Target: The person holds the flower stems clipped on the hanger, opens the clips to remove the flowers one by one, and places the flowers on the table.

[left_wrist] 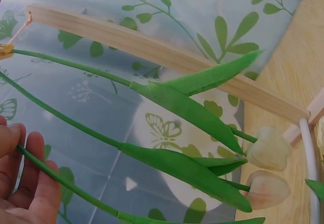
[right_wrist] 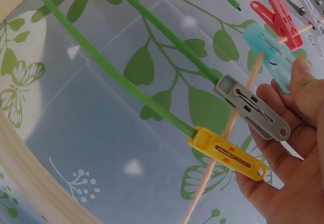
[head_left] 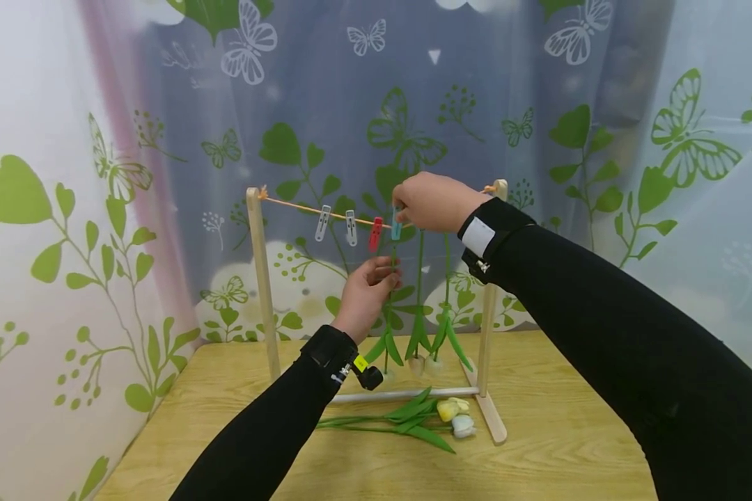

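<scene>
My left hand point(head_left: 365, 295) pinches the green stem point(left_wrist: 71, 184) of an artificial tulip, which hangs head down below the orange cord point(head_left: 297, 206). In the right wrist view, the stem's cut end point(right_wrist: 236, 5) is near a light blue clothespin point(right_wrist: 264, 48) but apart from it. My right hand point(head_left: 437, 202) pinches that blue clothespin on the cord between thumb and finger. Beside it, a grey clothespin point(right_wrist: 249, 106) and a yellow clothespin point(right_wrist: 226, 152) each grip a tulip stem. Both pale tulip heads point(left_wrist: 268, 149) hang downward.
A red clothespin point(head_left: 375, 235) and two whitish clothespins point(head_left: 351, 228) sit on the cord, left of the blue one. Wooden posts point(head_left: 262, 278) and a white bottom bar point(head_left: 407, 394) form the rack. On the table point(head_left: 558, 431) lie yellow point(head_left: 451, 409) and white point(head_left: 463, 426) tulips.
</scene>
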`<action>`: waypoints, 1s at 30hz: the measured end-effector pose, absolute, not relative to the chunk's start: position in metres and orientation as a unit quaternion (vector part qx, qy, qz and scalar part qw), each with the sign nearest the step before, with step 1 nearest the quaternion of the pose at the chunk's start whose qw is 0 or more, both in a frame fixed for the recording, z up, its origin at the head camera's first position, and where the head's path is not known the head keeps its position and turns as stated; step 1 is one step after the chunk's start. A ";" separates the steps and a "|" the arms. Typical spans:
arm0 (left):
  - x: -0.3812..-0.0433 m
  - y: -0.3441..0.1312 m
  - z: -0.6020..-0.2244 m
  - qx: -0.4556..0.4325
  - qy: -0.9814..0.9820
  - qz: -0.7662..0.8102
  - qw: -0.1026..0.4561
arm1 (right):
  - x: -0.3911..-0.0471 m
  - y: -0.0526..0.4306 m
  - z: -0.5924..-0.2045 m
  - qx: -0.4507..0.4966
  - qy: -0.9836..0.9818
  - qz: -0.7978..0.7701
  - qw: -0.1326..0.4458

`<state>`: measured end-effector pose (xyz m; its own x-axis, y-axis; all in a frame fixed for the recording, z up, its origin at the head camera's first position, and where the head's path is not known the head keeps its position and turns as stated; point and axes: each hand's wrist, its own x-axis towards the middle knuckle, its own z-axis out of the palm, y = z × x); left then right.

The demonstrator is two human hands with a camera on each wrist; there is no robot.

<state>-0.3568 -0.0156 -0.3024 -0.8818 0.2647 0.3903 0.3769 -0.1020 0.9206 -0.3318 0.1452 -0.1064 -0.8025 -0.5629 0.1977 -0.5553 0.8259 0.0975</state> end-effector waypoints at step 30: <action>-0.345 -0.028 -0.302 -0.231 -0.661 -0.712 0.051 | -0.303 0.171 -0.161 0.373 -0.849 -0.048 0.370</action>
<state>-0.3452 -0.0277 -0.3021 -0.8880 0.2320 0.3970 0.3784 -0.1217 0.9176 -0.3031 0.1708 -0.1606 -0.4471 -0.6695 0.5933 -0.5979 0.7169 0.3584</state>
